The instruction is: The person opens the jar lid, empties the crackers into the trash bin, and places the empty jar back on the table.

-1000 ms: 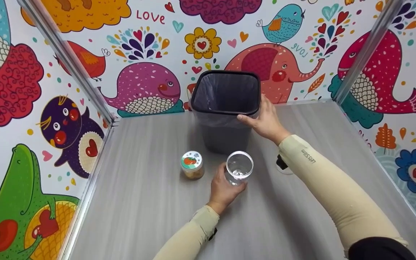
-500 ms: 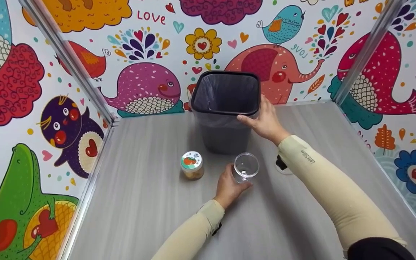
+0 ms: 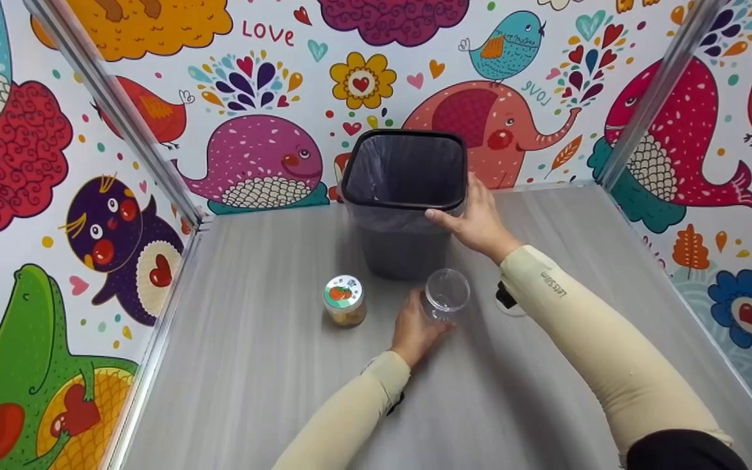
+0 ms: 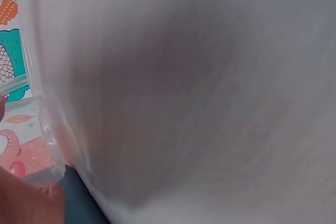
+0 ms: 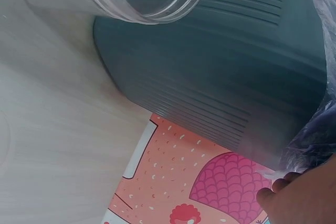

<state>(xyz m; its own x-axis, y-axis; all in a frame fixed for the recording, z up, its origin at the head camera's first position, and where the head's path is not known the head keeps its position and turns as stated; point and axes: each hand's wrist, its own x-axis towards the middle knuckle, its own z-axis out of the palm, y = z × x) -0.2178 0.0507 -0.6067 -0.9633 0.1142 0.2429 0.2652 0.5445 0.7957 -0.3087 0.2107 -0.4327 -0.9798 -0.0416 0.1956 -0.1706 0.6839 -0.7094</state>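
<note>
My left hand [image 3: 417, 329] grips a clear plastic jar [image 3: 448, 292] around its side, just in front of the bin. The jar has no lid on, and its mouth shows in the right wrist view. My right hand [image 3: 480, 222] holds the right front corner of a dark trash bin [image 3: 405, 251], with the thumb over the rim and the fingers along the right side. A clear liner bag [image 5: 315, 124] is folded over that rim. In the left wrist view only part of the left hand [image 4: 31, 203] and the jar's edge [image 4: 50, 135] appear; the grey table fills most of it.
A lidded jar [image 3: 344, 301] with orange fruit printed on its lid stands left of the left hand. A clear round lid [image 3: 513, 308] lies near the right forearm, partly hidden. Cartoon-printed walls [image 3: 265, 156] border the grey table [image 3: 252, 365].
My left hand has carried the clear jar a little to the right and then slightly away from me. The right hand keeps its place on the bin.
</note>
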